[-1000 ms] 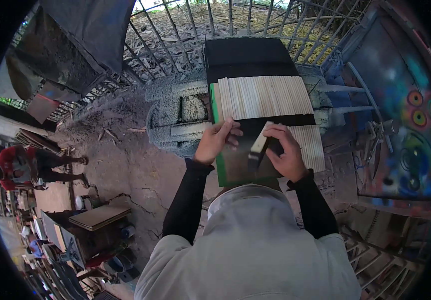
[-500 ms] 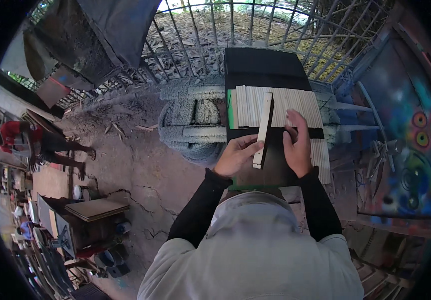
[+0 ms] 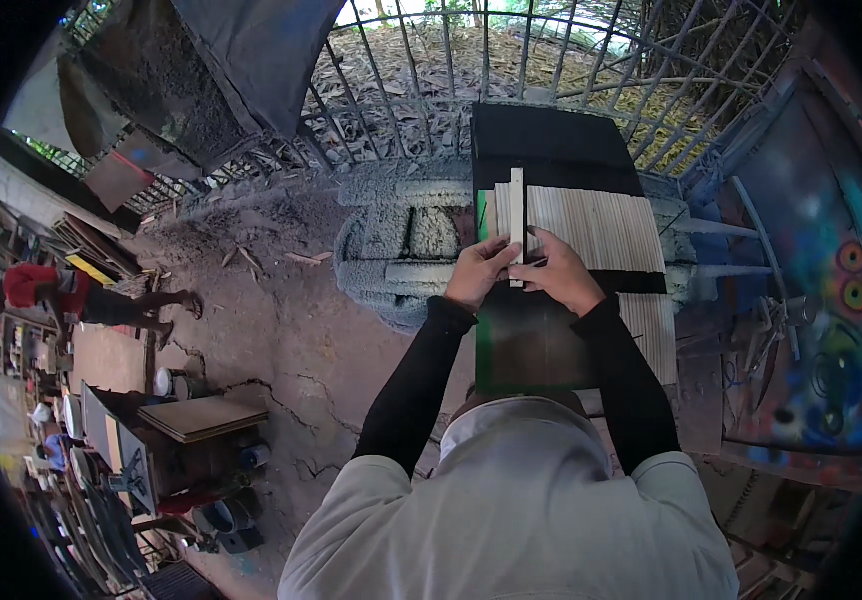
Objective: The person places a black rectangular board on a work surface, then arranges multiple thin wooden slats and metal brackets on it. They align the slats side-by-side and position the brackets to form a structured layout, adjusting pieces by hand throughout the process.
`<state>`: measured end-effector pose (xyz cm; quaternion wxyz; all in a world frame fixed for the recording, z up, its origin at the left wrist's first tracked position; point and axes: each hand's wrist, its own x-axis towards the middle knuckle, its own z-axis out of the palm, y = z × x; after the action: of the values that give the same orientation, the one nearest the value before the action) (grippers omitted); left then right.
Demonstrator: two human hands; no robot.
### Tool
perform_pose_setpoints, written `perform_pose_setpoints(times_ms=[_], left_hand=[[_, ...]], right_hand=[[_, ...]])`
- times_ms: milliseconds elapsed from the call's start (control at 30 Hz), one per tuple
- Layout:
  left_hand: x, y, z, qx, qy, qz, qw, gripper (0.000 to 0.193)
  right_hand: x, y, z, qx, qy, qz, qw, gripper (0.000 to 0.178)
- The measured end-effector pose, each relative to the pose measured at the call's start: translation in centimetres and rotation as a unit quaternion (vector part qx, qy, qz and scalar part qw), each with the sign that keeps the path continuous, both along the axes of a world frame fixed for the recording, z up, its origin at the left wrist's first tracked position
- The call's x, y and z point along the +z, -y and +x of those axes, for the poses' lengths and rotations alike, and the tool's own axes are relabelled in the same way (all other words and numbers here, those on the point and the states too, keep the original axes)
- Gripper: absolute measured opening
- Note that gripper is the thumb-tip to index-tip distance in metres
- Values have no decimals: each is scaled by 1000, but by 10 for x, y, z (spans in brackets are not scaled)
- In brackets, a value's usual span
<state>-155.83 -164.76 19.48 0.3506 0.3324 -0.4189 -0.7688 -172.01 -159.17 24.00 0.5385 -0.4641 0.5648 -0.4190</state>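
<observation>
Between my hands, a narrow pale wooden strip [image 3: 517, 205] stands nearly upright in the picture, with a dark side facing right. My left hand [image 3: 481, 272] pinches its lower part between thumb and fingers. From the right, my right hand [image 3: 561, 275] closes on the same lower end. Beyond the hands lies a row of pale wooden strips [image 3: 591, 225], side by side on a black board [image 3: 551, 140]. A second stack of pale strips [image 3: 648, 330] lies nearer me, by my right forearm. A green edge [image 3: 483, 345] runs along the board's left side.
A grey, rough-coated bench [image 3: 401, 240] is under the board, in front of a barred fence [image 3: 451, 60]. Painted panel [image 3: 821, 300] stands at the right. At the left, a person in a red shirt [image 3: 46, 288] bends near a table with boards [image 3: 201, 418].
The strip has turned from slanted to nearly upright and moved to the left end of the row. My right hand, apart and open before, now grips it too.
</observation>
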Motion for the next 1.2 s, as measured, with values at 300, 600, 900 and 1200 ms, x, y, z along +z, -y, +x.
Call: perform_pose_setpoints(times_ms=[300, 600, 900, 1200], left_hand=[[-58, 61, 34, 175, 170, -133, 961, 36], [-86, 81, 15, 87, 169, -153, 970, 43], [-68, 77, 16, 60, 209, -257, 942, 46], [-66, 83, 12, 103, 258, -364, 889, 44]], right_hand=[[-44, 46, 15, -16, -167, -7, 986, 34], [-65, 55, 36, -67, -394, -103, 911, 43], [-50, 56, 62, -69, -469, -39, 879, 35], [-38, 60, 75, -39, -515, -36, 856, 24]])
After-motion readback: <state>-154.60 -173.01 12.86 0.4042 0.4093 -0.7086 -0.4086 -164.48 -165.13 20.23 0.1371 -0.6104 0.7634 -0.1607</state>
